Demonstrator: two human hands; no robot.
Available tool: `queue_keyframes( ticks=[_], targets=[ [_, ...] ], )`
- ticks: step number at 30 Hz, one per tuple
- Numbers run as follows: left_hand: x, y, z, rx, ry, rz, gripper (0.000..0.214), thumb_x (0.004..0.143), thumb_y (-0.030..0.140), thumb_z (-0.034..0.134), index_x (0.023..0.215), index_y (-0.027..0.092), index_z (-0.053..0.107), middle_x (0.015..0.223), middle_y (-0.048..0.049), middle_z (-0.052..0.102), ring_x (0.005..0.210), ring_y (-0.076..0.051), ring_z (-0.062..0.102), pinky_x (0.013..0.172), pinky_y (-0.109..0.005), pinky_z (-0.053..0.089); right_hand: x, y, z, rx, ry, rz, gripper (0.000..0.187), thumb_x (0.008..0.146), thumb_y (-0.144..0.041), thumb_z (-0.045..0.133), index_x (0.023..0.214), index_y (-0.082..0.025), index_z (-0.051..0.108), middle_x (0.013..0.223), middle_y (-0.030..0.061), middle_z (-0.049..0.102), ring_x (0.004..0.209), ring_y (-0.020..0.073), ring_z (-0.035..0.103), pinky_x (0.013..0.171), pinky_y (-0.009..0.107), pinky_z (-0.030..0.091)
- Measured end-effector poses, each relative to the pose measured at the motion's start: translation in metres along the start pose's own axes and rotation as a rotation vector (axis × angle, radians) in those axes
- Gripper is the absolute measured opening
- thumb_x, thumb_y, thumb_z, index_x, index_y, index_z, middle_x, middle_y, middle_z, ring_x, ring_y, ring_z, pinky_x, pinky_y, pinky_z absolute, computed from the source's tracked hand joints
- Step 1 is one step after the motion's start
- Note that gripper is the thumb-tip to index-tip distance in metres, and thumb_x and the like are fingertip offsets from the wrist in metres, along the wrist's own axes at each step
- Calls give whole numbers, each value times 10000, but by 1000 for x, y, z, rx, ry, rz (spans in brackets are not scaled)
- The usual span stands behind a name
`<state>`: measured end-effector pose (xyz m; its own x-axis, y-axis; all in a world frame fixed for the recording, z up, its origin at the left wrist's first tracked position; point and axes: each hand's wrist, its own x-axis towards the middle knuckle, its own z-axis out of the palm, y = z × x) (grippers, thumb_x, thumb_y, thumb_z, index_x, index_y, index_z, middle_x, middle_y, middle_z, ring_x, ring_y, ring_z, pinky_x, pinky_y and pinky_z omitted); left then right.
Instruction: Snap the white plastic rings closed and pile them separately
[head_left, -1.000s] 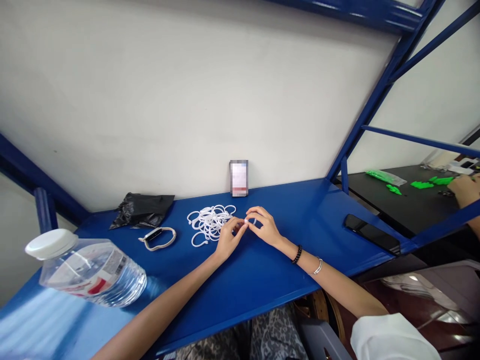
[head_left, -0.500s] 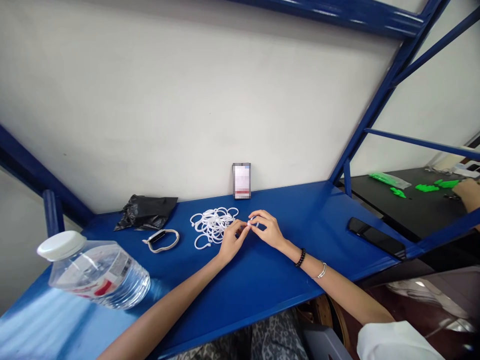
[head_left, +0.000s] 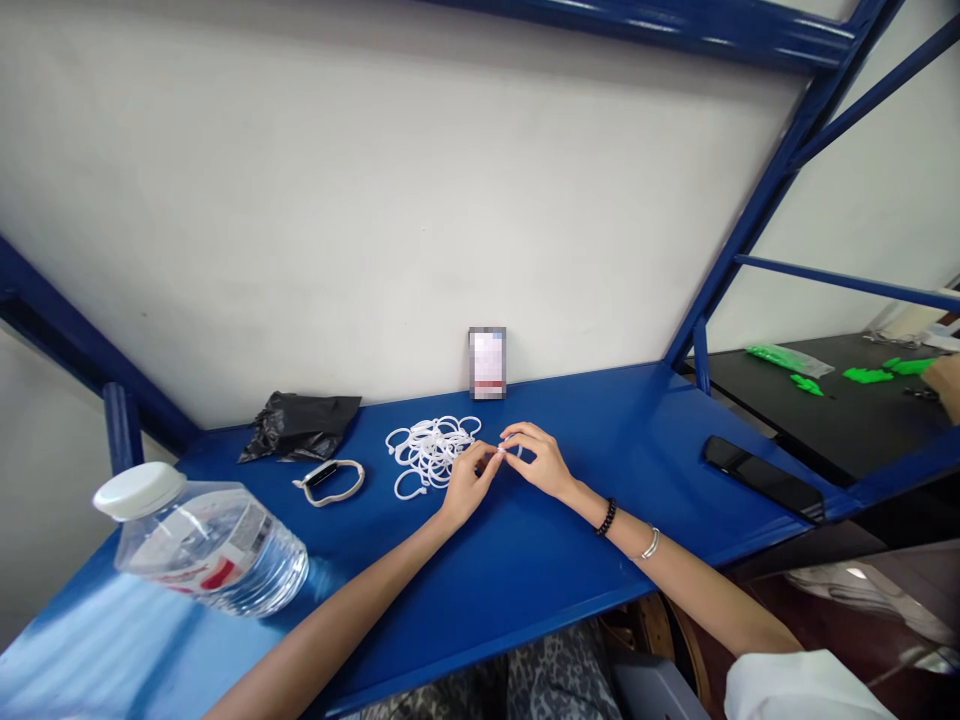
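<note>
Between both hands, above the blue tabletop, is a small white plastic ring (head_left: pixel 520 451), mostly covered by fingers. My left hand (head_left: pixel 468 482) is closed in a pinch at the ring's near side, thumb and forefinger together. Facing it, my right hand (head_left: pixel 543 462) pinches the same ring, its fingers curled round the loop. The fingertips of the two hands meet, so the exact grip is hard to see. Just left of and behind my left hand lies a loose pile of white plastic rings (head_left: pixel 429 452), several of them with a gap and small knobs at the ends.
A phone with a blurred screen (head_left: pixel 487 364) leans against the wall. Left are a black plastic bag (head_left: pixel 300 425), a watch (head_left: pixel 330 482) and a large water bottle (head_left: pixel 214 545). A dark phone (head_left: pixel 763 478) lies right. Beyond the blue frame, another person's hand (head_left: pixel 943 385) is near green pieces (head_left: pixel 866 375).
The camera view has shifted slightly, so everything appears a little further right. Both hands stay together on the ring, with barely any finger movement.
</note>
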<state>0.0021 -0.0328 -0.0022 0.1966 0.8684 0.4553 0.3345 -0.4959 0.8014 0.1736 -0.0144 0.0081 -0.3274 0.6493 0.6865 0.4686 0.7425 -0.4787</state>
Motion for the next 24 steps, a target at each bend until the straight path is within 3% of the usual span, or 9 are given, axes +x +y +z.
queue_keyframes(
  ticks=[24],
  targets=[
    [1,-4,2,-8,-32,-49,362,932,479,470,843,169,634,713,-15,600,613,-134,560,604,-264,452,1,2,0,16,-12,3,69,852,-190,625,885,-229,671,994,56,693,938,198,654,834,360,530]
  ],
)
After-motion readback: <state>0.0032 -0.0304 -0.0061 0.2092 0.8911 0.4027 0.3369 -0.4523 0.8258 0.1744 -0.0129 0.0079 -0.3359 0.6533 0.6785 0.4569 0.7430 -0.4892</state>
